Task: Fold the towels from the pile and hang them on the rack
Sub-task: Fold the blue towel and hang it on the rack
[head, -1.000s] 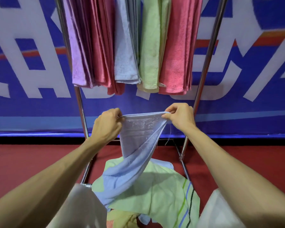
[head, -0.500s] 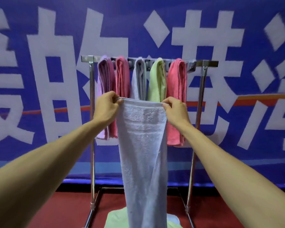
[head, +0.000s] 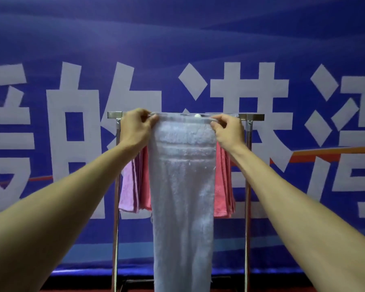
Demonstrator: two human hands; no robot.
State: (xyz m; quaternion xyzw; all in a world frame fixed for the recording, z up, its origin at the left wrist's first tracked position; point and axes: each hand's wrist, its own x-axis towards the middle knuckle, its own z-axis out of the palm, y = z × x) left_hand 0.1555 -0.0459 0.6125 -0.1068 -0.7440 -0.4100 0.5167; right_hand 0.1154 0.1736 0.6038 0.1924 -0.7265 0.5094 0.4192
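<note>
Both bare arms reach forward and up toward the rack. The left hand has its grip closed on the upper left corner of a pale blue towel, with thumb and curled fingers pinching the hem. The right hand pinches the upper right corner in the same way. Between the two grips the top hem is pulled flat and level. It sits at the height of the rack's top bar and in front of it. I cannot tell whether the hem touches the bar.

From the hands the pale blue towel hangs straight down as one long, narrow strip. A few woven bands cross it near the top, and its lower end runs out of the bottom of the view.

Other towels hang from the bar behind it. A lilac towel is at the left, with a pink towel just beside it. A second pink towel shows to the right of the blue strip. The blue towel hides the middle of the bar. A small white round thing sits just above the hem, too small to identify.

The rack's two metal uprights stand on either side of the hanging towels. Behind the rack is a blue banner with large white characters, and a thin strip of red floor shows at the bottom.
</note>
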